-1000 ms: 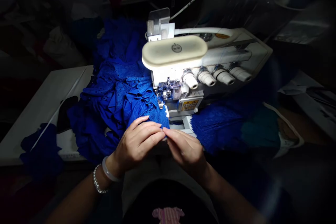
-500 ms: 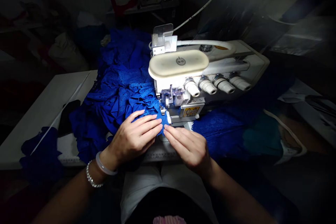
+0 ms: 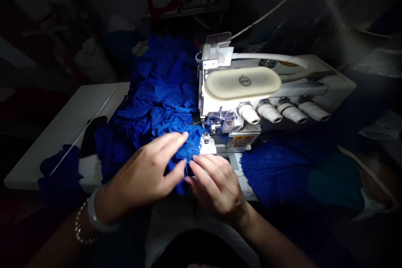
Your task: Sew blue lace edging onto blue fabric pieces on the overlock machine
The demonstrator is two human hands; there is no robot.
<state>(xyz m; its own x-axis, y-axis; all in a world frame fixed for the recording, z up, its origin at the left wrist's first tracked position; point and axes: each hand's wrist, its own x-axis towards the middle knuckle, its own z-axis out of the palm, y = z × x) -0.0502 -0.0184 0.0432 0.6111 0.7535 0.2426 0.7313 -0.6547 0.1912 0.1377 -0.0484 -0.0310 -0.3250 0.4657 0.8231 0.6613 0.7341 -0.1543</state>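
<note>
Blue lace (image 3: 188, 144) bunched just at overlocker's presser foot (image 3: 206, 136), abt 12 o'clock from hands. L hand (image 3: 141, 171) pinches fold btwn thumb & fingers, edge held toward foot; R hand (image 3: 213, 188) has fingertips on lace edge, steadying, grip unclear. Lace pile (image 3: 138, 109) at 11 o'clock on white table (image 3: 78, 125), keeps bulk off the edge; overlocker (image 3: 241, 83) at 1 o'clock; more blue lace (image 3: 276, 171) at 3.

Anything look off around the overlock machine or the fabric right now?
Nothing stands out: the blue lace lies bunched by the presser foot of the white overlock machine, under the left hand and right hand. No spill or damage shows, though dim areas are hard to judge.
</note>
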